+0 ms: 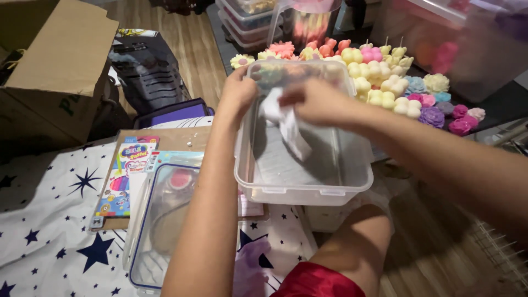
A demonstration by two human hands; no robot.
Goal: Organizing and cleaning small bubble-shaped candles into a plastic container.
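A clear plastic box [308, 190] stands tilted in front of me, its open side facing up. My left hand [237, 92] grips its far left rim. My right hand [316, 102] is inside the box, closed on a crumpled white tissue [286, 124] that presses against the inner wall. Just behind the box lie several flower-shaped and bubble-shaped candles [385, 82] in yellow, pink, purple and blue.
A clear lid with a blue rim [144, 231] lies on a star-patterned cloth [49, 220]. Beside it are colourful packets [124, 176] on cardboard. A brown cardboard box [55, 71] stands at the left. Stacked plastic containers [258, 22] sit at the back.
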